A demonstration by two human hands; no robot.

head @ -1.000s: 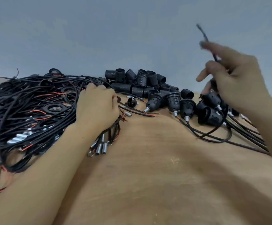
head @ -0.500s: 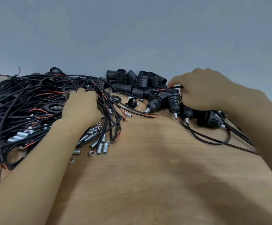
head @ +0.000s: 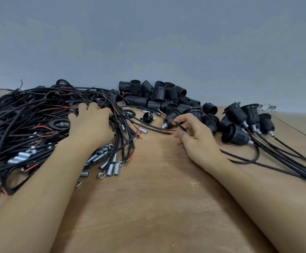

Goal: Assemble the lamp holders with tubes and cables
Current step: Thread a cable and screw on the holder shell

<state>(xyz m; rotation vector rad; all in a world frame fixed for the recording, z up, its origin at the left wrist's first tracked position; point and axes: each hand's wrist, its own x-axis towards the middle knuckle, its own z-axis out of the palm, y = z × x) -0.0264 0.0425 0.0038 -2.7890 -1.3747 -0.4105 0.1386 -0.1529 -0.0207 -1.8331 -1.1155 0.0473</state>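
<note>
A big tangle of black cables (head: 26, 125) with red wire ends covers the left of the wooden table. My left hand (head: 91, 125) reaches into its right edge, fingers curled among the cables. Short silver metal tubes (head: 110, 169) lie loose below that hand. My right hand (head: 197, 136) pinches a thin black cable (head: 180, 126) between thumb and fingers, just in front of a black lamp holder (head: 170, 118) with a silver tube on its end.
Bare black lamp holders (head: 159, 95) are piled at the back centre against the grey wall. Assembled holders with tubes and trailing cables (head: 243, 121) lie at the right, their cables (head: 285, 161) running off the right edge. The wooden table (head: 157, 198) stretches toward me.
My right hand dropped from up in the air to the holder pile, then pulled back toward me with a cable pinched. My left hand shifted slightly left and deeper into the cable tangle.
</note>
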